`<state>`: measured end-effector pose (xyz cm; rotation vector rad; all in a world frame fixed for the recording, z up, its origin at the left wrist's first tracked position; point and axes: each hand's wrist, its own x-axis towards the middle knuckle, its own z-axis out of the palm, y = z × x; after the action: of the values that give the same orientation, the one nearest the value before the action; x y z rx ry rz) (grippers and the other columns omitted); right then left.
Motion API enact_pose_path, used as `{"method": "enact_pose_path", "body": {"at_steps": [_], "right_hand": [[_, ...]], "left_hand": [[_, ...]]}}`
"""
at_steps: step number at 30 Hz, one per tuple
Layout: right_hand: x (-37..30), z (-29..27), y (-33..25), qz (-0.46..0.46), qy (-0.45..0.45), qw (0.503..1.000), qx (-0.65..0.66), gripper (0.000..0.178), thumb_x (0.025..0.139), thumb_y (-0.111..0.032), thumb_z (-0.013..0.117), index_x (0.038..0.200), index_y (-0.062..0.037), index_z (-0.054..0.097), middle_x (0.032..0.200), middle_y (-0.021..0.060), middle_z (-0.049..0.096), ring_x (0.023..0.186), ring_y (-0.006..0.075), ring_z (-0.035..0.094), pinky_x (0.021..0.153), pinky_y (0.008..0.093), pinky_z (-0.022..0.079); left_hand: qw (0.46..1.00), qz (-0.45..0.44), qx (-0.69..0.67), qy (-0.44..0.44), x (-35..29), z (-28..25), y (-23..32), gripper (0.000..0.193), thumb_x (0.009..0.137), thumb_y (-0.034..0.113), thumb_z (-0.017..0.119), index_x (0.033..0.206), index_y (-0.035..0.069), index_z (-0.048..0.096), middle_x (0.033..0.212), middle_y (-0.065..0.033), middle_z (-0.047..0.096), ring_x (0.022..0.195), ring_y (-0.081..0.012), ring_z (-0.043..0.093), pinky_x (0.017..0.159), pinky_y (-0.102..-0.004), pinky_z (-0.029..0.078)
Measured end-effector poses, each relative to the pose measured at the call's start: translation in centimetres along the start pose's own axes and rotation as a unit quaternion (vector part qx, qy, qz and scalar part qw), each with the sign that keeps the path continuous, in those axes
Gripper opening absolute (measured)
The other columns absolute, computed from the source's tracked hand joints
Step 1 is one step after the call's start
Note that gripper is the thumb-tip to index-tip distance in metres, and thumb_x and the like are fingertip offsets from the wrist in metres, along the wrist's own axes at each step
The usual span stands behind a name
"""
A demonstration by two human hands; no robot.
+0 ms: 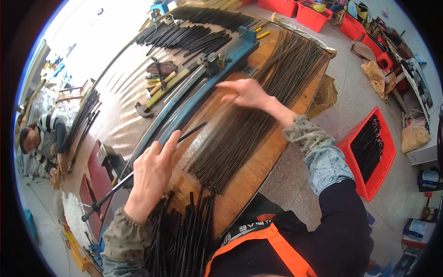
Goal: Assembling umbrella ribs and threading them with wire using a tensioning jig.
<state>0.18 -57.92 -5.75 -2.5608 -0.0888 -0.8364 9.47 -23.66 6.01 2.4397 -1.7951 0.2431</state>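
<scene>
While the left hand point(154, 168) grips a black tube point(193, 132) over the wooden table point(262, 162), the right hand point(249, 93) pinches a thin spring point(218, 113) that runs toward the tube's far end; many more springs point(233, 150) lie below, near a red bin point(386, 157).

Coil springs point(235, 147) are lying lengthwise on the workbench point(263, 161), the right hand point(249, 94) hovering above them. The left hand point(152, 173) is holding a tube point(193, 132) to their left, its end pointing toward the right hand. Farther left, a rail point(191, 108) is running alongside, with a hammer point(144, 110) lying beyond it and tube bundles point(180, 37) behind that. Loose tubes point(184, 235) are sitting nearest the body, whether on or beside the bench being hard to tell. Rightward, a bin point(388, 171) is standing on the floor point(295, 184), more tubes filling it. A co-worker point(48, 138) is crouching far left.
</scene>
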Motion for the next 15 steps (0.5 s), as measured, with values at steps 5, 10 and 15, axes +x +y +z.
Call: {"method": "enact_pose_path", "body": {"at_steps": [5,10,15], "right_hand": [[2.3,-1.8,-2.5,-0.103,0.021,0.994,-0.023,0.028,0.081,-0.028,0.077,0.105,-0.0151,0.073,0.088,0.0083,0.072,0.079,0.0245,0.070,0.069,0.0342,0.056],[-0.6,-2.5,6.9,0.075,0.173,0.976,-0.113,0.019,0.079,-0.025,0.079,0.092,-0.0138,0.072,0.075,0.0067,0.068,0.063,0.0240,0.065,0.057,0.0334,0.052],[0.0,-5.8,5.5,-0.047,0.242,0.954,-0.173,0.015,0.078,-0.017,0.079,0.090,-0.0145,0.071,0.067,0.0051,0.063,0.060,0.0217,0.062,0.055,0.0323,0.050]], "left_hand": [[0.998,0.004,-0.047,-0.051,0.8,1.8,-0.4,0.055,0.086,0.007,0.065,0.138,0.005,0.047,0.088,-0.0197,0.058,0.085,-0.0375,0.063,0.074,-0.0452,0.052],[0.996,-0.023,-0.089,-0.005,1.6,2.5,-1.3,0.032,0.091,0.006,0.061,0.121,0.001,0.053,0.087,-0.0182,0.061,0.082,-0.0378,0.064,0.069,-0.0456,0.051],[0.997,-0.010,-0.049,-0.058,2.4,2.0,0.5,0.039,0.091,0.008,0.062,0.129,0.007,0.055,0.078,-0.0133,0.056,0.074,-0.0307,0.063,0.064,-0.0425,0.051]]}}
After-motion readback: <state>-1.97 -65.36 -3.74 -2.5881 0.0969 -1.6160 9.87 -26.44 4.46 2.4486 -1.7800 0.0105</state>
